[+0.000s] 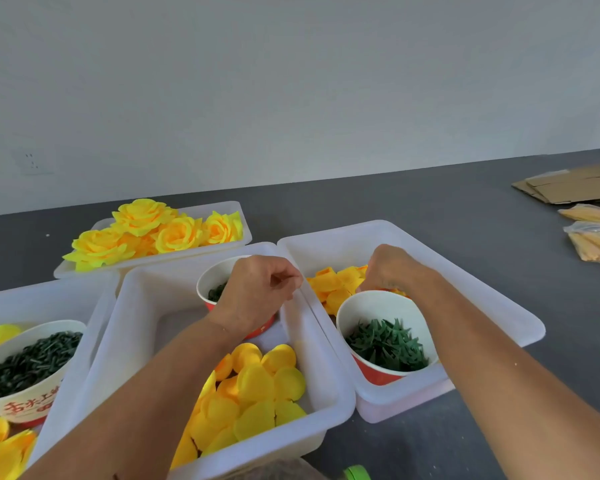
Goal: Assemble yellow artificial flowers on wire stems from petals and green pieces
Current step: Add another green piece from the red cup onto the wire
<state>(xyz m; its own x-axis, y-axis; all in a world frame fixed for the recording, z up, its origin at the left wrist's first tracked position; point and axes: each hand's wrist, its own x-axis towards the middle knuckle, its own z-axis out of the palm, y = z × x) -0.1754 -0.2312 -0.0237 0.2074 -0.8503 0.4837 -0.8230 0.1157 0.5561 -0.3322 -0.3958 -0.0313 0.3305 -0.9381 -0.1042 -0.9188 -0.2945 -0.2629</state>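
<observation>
Grey matte tabletop (413, 216) carries glossy white tubs (329, 403) of crinkled petals (267, 386).

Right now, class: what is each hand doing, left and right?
Left hand: fingers curled, pinching something too thin to identify.
Right hand: down among the yellow petals; its grip cannot be told.

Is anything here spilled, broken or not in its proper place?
Nothing is spilled or broken. Petals, green pieces and finished flowers all lie inside their trays and cups. The only oddity: the cup in the right tray leans toward the viewer instead of standing upright.
</observation>
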